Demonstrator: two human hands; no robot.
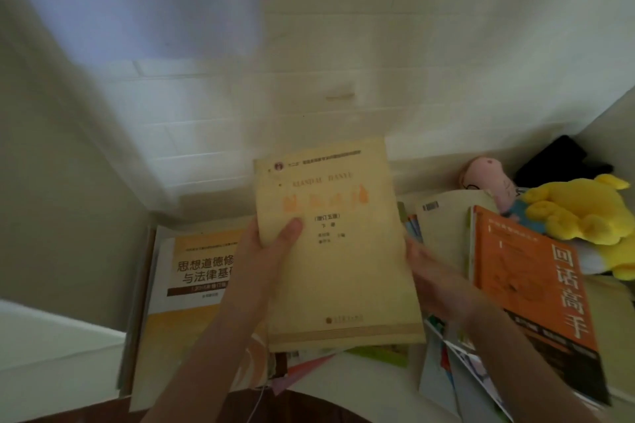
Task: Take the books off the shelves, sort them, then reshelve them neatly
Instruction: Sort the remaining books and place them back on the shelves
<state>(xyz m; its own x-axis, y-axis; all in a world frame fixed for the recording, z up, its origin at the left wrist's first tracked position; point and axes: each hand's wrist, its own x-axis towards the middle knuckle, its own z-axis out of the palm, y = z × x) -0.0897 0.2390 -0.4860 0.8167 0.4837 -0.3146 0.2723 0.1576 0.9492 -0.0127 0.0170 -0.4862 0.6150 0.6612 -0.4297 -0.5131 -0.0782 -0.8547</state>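
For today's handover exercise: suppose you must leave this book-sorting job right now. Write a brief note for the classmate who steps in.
Left hand: grip on the pale yellow book, thumb on its cover.
Right hand: at that book's right edge, blurred; grip unclear.
Orange book lies right, white-and-tan book left, more books beneath.
Plush toys sit far right.
Done: books are off the shelves, in loose piles.
Left: sorting, then reshelving.
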